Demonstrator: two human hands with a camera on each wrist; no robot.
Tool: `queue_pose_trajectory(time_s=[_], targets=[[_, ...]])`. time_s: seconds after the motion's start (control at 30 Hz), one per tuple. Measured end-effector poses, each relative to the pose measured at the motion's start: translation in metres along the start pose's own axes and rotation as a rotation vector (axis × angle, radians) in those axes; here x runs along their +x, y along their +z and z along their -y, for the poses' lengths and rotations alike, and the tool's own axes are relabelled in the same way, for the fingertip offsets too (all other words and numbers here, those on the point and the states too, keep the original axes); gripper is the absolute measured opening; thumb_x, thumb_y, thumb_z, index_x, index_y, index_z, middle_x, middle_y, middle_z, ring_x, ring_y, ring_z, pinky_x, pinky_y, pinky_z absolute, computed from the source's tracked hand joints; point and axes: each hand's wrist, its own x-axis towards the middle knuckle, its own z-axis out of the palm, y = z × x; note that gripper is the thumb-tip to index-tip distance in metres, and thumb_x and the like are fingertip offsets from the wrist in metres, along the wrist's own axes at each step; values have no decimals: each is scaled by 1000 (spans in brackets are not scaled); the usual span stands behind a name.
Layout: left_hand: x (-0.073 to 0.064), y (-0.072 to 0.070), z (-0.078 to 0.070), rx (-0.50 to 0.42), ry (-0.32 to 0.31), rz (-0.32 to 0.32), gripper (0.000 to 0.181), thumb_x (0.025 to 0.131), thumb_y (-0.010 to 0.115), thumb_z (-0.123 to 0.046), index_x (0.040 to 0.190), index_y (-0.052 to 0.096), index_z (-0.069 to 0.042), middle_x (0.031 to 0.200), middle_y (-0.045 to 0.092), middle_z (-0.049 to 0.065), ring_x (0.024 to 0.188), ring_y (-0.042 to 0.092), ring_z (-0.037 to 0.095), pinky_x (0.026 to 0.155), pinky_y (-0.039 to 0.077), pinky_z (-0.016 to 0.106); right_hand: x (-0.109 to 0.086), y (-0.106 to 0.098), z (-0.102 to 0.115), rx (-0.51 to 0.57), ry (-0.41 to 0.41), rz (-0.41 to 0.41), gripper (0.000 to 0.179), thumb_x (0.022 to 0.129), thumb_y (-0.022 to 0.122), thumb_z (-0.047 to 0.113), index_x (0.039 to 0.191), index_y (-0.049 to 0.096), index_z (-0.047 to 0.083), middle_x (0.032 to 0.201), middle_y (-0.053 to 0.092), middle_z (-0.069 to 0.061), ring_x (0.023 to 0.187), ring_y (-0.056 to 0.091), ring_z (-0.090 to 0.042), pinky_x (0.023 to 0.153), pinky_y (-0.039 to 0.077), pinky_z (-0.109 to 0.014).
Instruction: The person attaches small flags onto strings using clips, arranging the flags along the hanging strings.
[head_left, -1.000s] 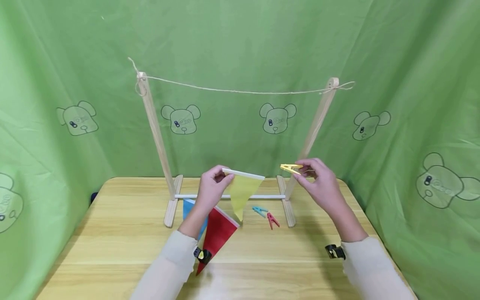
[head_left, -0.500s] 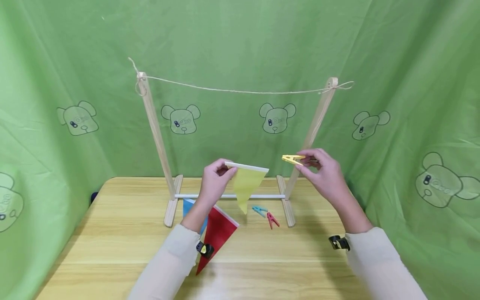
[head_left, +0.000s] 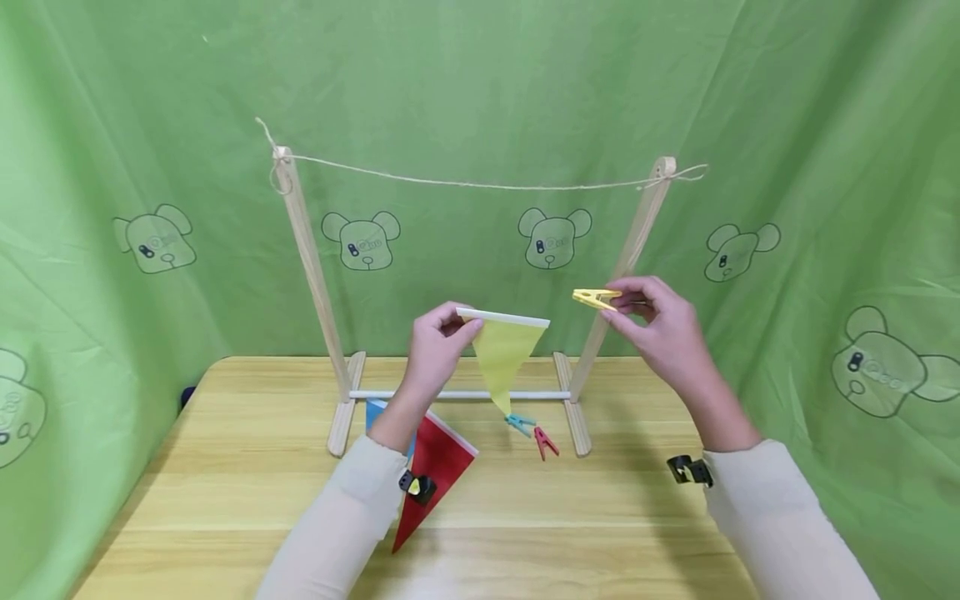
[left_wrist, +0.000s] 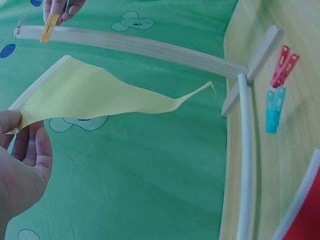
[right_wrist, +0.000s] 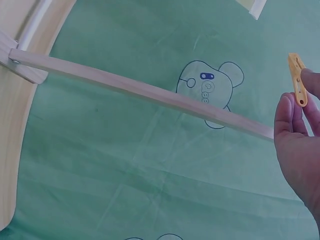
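You are getting a bright, softly lit head view, with a pale sheen showing on the table (head_left: 480, 575) near the bottom edge and a blurry-edged shadow falling beside your right sleeve (head_left: 772, 508). Your wrist views are running dimmer and cooler; in the left one, the yellow pennant (left_wrist: 100, 92) is looking washed out and the white bar (left_wrist: 245, 165) is bowing with lens distortion
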Motion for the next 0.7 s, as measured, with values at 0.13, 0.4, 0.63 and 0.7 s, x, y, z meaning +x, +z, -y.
queue_pose_trajectory(time_s=[0.13,0.4,0.63,0.7], targets=[[4,3,-5,0,-1,11,11,91,77,-8,99,75,0,80,63,-1,73,56,11,64,50,19,4,-4,2,-5,-2,-10,35,89,76,-4,122,65,-3,112,65,-14,95,60,-1,89,51,-7],[9,11,-16,-13,6,27,13,91,78,-6,101,75,0,80,63,0,73,56,12,65,52,23,14,-14,14,-13,-41,-32,36,88,77,-4,123,66,-2,113,65,-13,96,61,-3,88,52,-7],[12,19,-27,-29,12,45,14,91,77,-6,103,75,0,80,64,0,72,56,12,65,51,22,23,-25,26,-43,-91,-54,34,88,77,-6,120,67,-4,111,64,-10,95,61,-1,88,51,-7],[14,21,-30,-26,21,48,13,91,77,-7,103,75,0,79,63,0,72,56,11,65,51,21,26,-28,30,-58,-108,-66,33,88,77,-6,119,68,-4,110,64,-9,95,60,0,88,51,-6]])
